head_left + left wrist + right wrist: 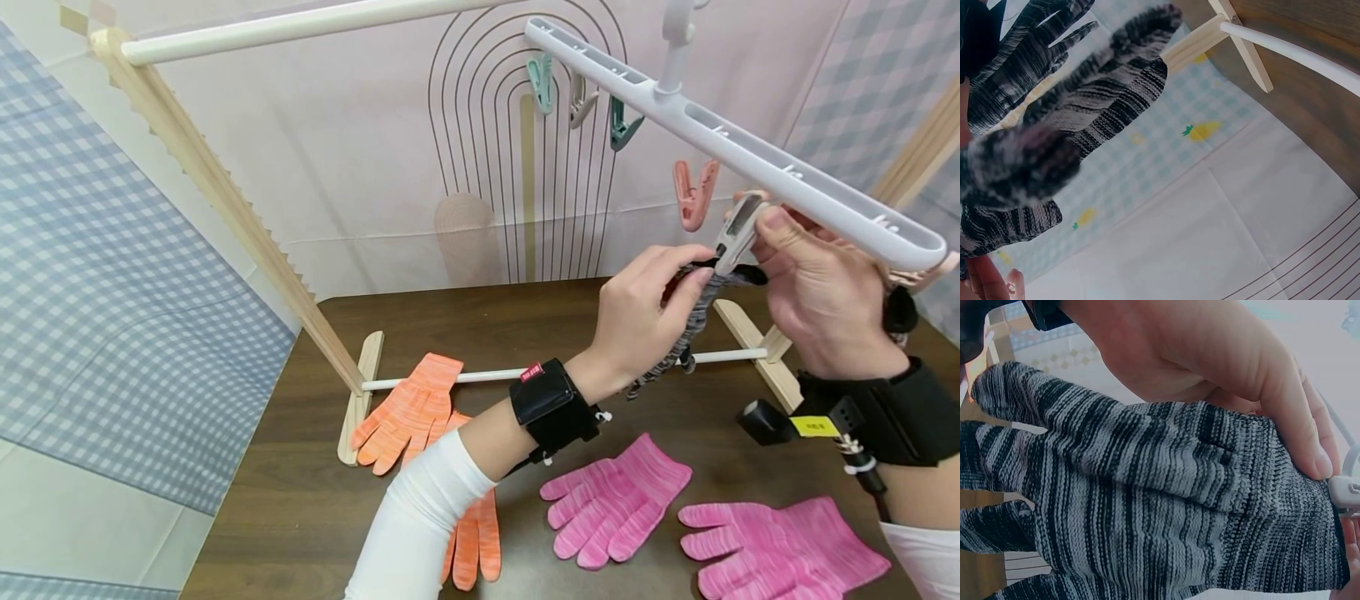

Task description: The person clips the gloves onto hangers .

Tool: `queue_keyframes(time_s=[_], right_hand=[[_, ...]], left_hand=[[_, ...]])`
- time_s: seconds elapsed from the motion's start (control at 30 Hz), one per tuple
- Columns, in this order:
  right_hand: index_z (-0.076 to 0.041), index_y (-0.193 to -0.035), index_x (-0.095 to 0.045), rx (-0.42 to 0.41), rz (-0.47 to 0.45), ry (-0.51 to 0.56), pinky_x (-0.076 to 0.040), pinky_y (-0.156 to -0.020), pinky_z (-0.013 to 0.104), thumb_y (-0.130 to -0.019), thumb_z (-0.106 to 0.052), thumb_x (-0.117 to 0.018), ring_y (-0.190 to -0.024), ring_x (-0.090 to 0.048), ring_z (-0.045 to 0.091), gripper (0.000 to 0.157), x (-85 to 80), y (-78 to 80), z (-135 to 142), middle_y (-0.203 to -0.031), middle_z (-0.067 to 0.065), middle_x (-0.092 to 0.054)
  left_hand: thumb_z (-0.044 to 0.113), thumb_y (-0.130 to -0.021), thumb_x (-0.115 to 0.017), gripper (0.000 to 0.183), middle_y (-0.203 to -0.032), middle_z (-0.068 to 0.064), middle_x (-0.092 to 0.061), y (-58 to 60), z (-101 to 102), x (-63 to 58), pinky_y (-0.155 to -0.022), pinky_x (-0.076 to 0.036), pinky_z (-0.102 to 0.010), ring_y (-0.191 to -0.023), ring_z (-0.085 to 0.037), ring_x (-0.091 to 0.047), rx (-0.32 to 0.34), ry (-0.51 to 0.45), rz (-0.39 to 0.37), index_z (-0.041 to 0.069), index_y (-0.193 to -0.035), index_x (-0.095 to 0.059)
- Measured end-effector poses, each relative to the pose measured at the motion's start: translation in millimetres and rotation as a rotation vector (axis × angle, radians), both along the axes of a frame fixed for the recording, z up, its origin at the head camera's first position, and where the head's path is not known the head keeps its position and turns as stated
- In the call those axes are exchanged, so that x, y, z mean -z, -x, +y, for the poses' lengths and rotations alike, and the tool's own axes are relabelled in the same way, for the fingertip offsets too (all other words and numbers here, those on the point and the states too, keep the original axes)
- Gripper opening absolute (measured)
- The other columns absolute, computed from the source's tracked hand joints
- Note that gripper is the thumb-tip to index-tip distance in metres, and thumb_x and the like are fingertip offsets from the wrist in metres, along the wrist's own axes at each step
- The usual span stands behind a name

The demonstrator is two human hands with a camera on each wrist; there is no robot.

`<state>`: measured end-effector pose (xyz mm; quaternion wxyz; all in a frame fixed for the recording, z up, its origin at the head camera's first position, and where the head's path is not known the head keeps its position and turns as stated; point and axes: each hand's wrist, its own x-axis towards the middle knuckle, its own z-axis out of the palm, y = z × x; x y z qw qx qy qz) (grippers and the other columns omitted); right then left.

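Observation:
My left hand (645, 304) pinches the cuff of a black-and-grey striped knit glove (1147, 487), which hangs fingers down. My right hand (825, 292) grips a light grey clothespin (738, 233) whose jaws are at the glove's cuff, close to the left fingertips. The clothespin hangs under a pale grey bar hanger (757, 158), near its right part. Beside it hangs a pink clothespin (693, 196). A second dark striped glove (1019, 53) appears in the left wrist view; in the head view, the right hand mostly hides it.
Teal, grey and green clothespins (624, 125) hang farther along the hanger. A wooden rack with a white top rod (300, 27) stands on the brown table (277, 533). Orange gloves (412, 408) lie at left, pink gloves (618, 500) in front.

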<state>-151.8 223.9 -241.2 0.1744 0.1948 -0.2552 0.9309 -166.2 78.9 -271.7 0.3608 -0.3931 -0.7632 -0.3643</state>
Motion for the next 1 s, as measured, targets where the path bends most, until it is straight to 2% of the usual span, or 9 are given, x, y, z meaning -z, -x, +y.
queue_keyframes(time_s=[0.27,0.5,0.67,0.77,0.9,1.0], right_hand=[[0.016,-0.101,-0.052,0.026,0.000,0.003,-0.050,-0.066,0.031,-0.074,0.024,-0.048,-0.078,-0.061,0.028,0.028,0.0,0.1,-1.0,-0.086,0.023,-0.062],[0.016,-0.097,-0.054,0.034,-0.011,-0.028,-0.048,-0.064,0.029,-0.076,0.022,-0.048,-0.077,-0.061,0.029,0.022,1.3,0.6,0.9,-0.085,0.023,-0.063],[0.016,-0.096,-0.056,-0.031,0.030,-0.131,-0.044,-0.063,0.026,-0.083,0.015,-0.044,-0.072,-0.059,0.024,0.018,4.1,2.3,2.6,-0.086,0.021,-0.064],[0.015,-0.097,-0.055,-0.093,0.085,-0.181,-0.044,-0.067,0.027,-0.086,0.013,-0.040,-0.081,-0.060,0.025,0.019,6.1,3.7,3.6,-0.088,0.021,-0.063],[0.014,-0.101,-0.054,-0.147,0.090,-0.158,-0.045,-0.073,0.031,-0.087,0.013,-0.038,-0.092,-0.060,0.030,0.022,7.8,4.0,5.3,-0.092,0.022,-0.063],[0.013,-0.105,-0.053,-0.180,0.068,-0.143,-0.045,-0.078,0.033,-0.088,0.012,-0.037,-0.093,-0.059,0.031,0.023,9.0,4.7,8.1,-0.094,0.022,-0.063]], left_hand=[[0.016,-0.088,-0.052,0.019,-0.094,0.001,-0.062,-0.5,1.6,-1.4,-0.070,-0.035,-0.003,-0.080,0.000,-0.050,0.009,-0.022,0.000,0.009,-0.103,-0.063],[0.016,-0.088,-0.052,0.019,-0.094,0.001,-0.061,-0.8,2.8,-3.6,-0.069,-0.034,-0.003,-0.078,0.000,-0.049,0.011,-0.028,0.000,0.009,-0.102,-0.063],[0.016,-0.088,-0.053,0.020,-0.096,0.000,-0.061,-0.8,2.8,-2.6,-0.071,-0.034,-0.002,-0.081,0.000,-0.050,0.022,-0.019,-0.006,0.008,-0.103,-0.062],[0.016,-0.088,-0.054,0.021,-0.097,0.000,-0.061,-0.8,2.6,-1.5,-0.071,-0.034,-0.003,-0.080,-0.001,-0.049,0.031,-0.010,-0.013,0.008,-0.105,-0.061],[0.017,-0.087,-0.054,0.022,-0.096,0.000,-0.060,-0.6,1.8,-0.2,-0.067,-0.033,-0.002,-0.075,0.000,-0.048,0.048,-0.009,-0.032,0.007,-0.107,-0.059],[0.017,-0.087,-0.055,0.024,-0.094,-0.001,-0.059,0.3,2.1,1.3,-0.067,-0.033,-0.001,-0.072,0.001,-0.048,0.061,-0.015,-0.046,0.007,-0.108,-0.058]])
